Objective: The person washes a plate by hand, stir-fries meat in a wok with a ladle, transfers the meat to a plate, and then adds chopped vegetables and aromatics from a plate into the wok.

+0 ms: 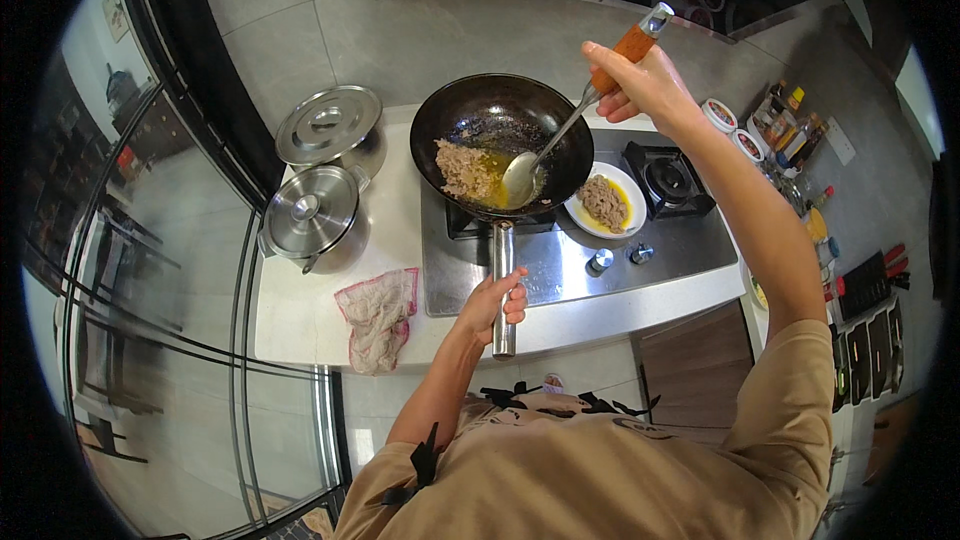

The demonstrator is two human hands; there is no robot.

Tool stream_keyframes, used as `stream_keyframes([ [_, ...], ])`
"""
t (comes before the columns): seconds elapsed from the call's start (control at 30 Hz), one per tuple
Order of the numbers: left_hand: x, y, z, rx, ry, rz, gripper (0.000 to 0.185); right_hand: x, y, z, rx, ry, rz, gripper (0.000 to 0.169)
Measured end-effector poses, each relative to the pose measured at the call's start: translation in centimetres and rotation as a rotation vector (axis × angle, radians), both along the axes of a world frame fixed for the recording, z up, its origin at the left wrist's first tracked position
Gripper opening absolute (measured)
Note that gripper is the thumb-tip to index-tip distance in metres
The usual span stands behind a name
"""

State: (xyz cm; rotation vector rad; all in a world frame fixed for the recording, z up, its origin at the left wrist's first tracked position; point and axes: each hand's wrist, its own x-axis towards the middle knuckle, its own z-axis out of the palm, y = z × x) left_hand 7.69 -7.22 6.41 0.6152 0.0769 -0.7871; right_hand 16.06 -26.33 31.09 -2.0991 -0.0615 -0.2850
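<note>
My left hand (495, 303) is closed around the metal handle of a dark wok (490, 96), which sits over a burner of the steel gas hob (480, 285). With my right hand (637, 87) I grip the wooden handle of a metal ladle (520, 178). The ladle's bowl rests inside the wok, in yellow oil. Beside it, at the left of the wok, lies a heap of cooked minced meat (466, 171). Right of the wok, a white plate (639, 219) on the hob holds pieces of cooked meat (604, 202) in yellow oil.
Two lidded steel pots (313, 211) stand left of the hob, near a crumpled cloth (377, 322). A second burner (669, 180) is at the right. Bottles (796, 136), lidded tubs (720, 115) and a knife holder (862, 286) line the right counter. A glass partition is at the left.
</note>
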Motion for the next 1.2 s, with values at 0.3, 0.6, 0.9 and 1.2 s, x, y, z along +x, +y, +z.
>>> stream_keyframes([
  [0.3,0.1,0.0,0.0,0.001,-0.006,-0.012,0.016,3.6,-2.0,-8.0,0.614,0.055,-0.156,0.037],
  [0.6,0.0,0.0,0.3,0.024,-0.011,-0.009,0.019,1.1,-1.4,-16.3,1.086,-0.084,-0.24,0.03],
  [0.9,0.3,0.2,-0.4,0.039,-0.031,-0.02,0.018,1.4,2.0,-11.0,0.858,-0.125,-0.185,0.04],
  [1.2,0.3,0.1,-0.3,0.01,-0.007,-0.031,0.017,3.3,2.4,-8.0,0.733,-0.14,-0.199,0.039],
])
